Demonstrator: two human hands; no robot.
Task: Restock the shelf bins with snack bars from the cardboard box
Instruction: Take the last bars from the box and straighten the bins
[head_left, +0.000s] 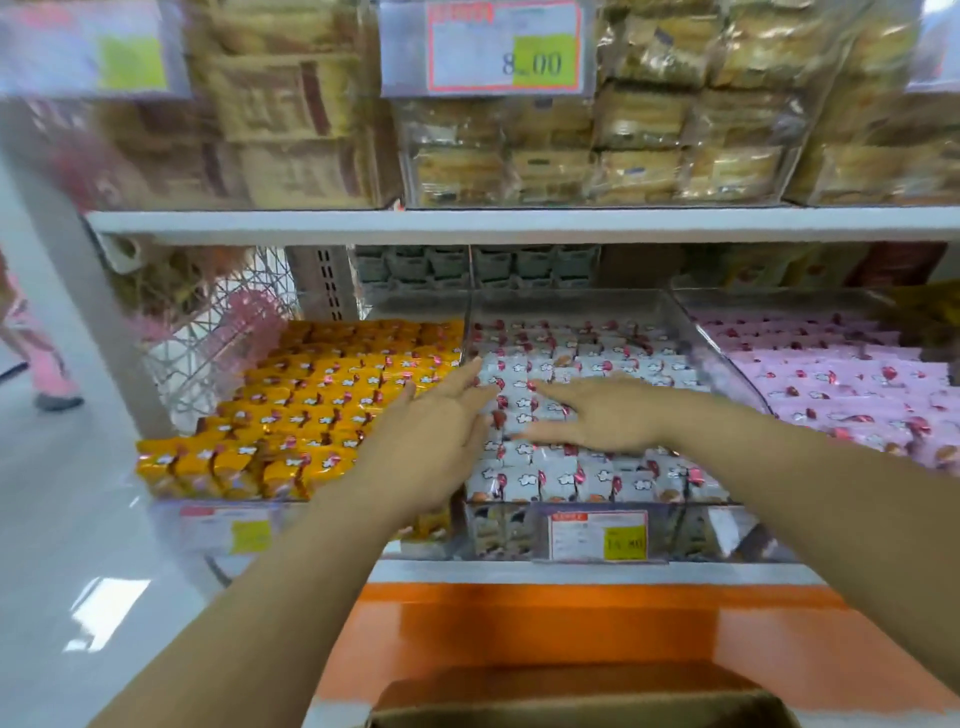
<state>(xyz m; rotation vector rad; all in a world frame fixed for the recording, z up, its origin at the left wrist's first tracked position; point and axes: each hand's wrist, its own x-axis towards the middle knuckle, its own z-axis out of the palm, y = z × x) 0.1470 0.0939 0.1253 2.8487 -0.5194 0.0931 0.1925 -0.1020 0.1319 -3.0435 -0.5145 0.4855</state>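
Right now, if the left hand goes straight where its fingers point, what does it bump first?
Most likely the white-wrapped snack bars in the middle clear bin. The left hand points forward and rightward at them, though its height above them is unclear.

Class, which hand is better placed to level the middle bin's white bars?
Probably the right hand: it lies spread across the white bars, while the left hand is at their left edge.

- Left hand (436, 431) reaches forward, fingers straight and together, palm turned inward, holding nothing.
- Right hand (597, 415) stretched out palm down, fingers spread and straight.
- Both forearms bare, angling in toward each other.
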